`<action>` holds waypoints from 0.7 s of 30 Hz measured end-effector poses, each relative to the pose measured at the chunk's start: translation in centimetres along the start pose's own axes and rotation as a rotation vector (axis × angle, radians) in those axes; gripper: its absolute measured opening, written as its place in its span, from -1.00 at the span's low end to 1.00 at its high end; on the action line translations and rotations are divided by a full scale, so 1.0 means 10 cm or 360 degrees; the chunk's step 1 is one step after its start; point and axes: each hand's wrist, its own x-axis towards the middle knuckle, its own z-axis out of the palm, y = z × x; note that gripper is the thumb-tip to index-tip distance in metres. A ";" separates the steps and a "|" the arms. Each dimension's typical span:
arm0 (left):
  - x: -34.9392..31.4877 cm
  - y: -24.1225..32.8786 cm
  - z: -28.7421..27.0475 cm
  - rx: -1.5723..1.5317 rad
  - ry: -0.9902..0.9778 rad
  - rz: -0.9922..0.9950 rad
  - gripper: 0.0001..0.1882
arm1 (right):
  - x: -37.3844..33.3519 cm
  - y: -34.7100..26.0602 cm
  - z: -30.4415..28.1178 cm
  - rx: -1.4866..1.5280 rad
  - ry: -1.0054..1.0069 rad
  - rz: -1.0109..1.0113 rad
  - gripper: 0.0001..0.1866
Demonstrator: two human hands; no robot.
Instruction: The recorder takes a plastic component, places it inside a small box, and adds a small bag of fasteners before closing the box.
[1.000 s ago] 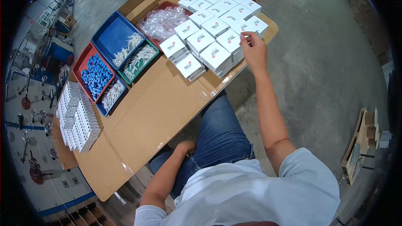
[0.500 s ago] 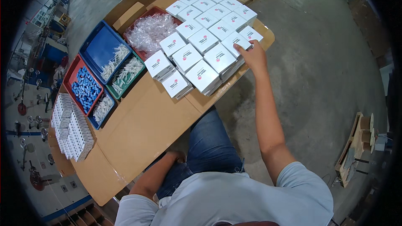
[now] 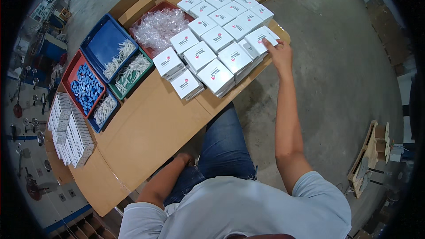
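Grey floor (image 3: pixel 327 93) spreads around your table (image 3: pixel 146 137), which is topped with brown cardboard, and a wooden pallet with spools (image 3: pixel 372 159) stands well off to your right. On the table's right part sits a big block of stacked white boxes (image 3: pixel 217 37), nearly all showing printed tops; at the left end stands a smaller stack of dotted white boxes (image 3: pixel 77 137). Between them are five trays. The large blue tray (image 3: pixel 99 43) has white sticks (image 3: pixel 119 60) heaped toward its right end; the red tray (image 3: pixel 71 73) in front of it holds many small blue pieces (image 3: pixel 87 88); another red tray (image 3: pixel 164 5), farther back, is heaped with clear plastic bags (image 3: pixel 159 31). The green tray (image 3: pixel 138 81) and the small blue tray (image 3: pixel 109 117) each carry more white sticks. Your left hand (image 3: pixel 188 158) lies low by your lap, partly shadowed, so you cannot tell how its fingers stand. Your right hand (image 3: pixel 278 52) grips one white box (image 3: pixel 256 40) at the block's right edge, thumb pressed on its top. That box's printed face points up, one corner toward you; the face looks nearly square, and you cannot tell a long axis.
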 end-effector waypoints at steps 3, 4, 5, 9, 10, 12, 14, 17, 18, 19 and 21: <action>-0.52 0.30 -0.28 -0.0291 0.0193 -0.0196 -0.71 | -0.11 -0.04 -0.12 0.0211 0.0023 0.0044 -0.39; -0.41 0.17 -0.14 -0.0313 0.0217 -0.0219 -0.71 | -0.18 -0.17 -0.08 0.0326 -0.0050 0.0128 -0.42; -0.22 -0.02 0.03 -0.0319 0.0179 -0.0203 -0.72 | -0.26 -0.30 -0.05 0.0348 -0.0077 0.0109 -0.42; -0.23 -0.09 0.10 -0.0413 0.0298 0.0104 -0.71 | -0.61 -0.52 0.01 0.0690 -0.0365 0.0264 -0.43; -0.35 -0.02 0.07 -0.0419 0.0306 0.0098 -0.71 | -0.71 -0.55 0.04 0.0823 -0.0389 0.0268 -0.43; -0.62 0.13 -0.01 -0.0201 0.0499 0.0279 -0.67 | -0.90 -0.61 0.13 0.0975 -0.0477 0.0238 -0.46; -0.80 0.24 -0.05 -0.0310 0.0577 0.0310 -0.65 | -1.11 -0.73 0.26 0.1136 -0.0578 0.0210 -0.49; -1.35 0.52 -0.23 -0.0503 0.0705 0.0269 -0.63 | -1.48 -0.90 0.47 0.1385 -0.0655 0.0216 -0.57; -1.57 0.59 -0.31 -0.0603 0.0765 0.0181 -0.62 | -1.59 -0.94 0.54 0.1485 -0.0770 0.0189 -0.57; -1.69 0.61 -0.31 -0.0631 0.0783 0.0166 -0.62 | -1.71 -0.97 0.61 0.1581 -0.0902 0.0170 -0.57; -1.89 0.63 -0.32 -0.1025 0.1048 0.0411 -0.56 | -1.89 -1.08 0.69 0.1627 -0.1054 0.0122 -0.53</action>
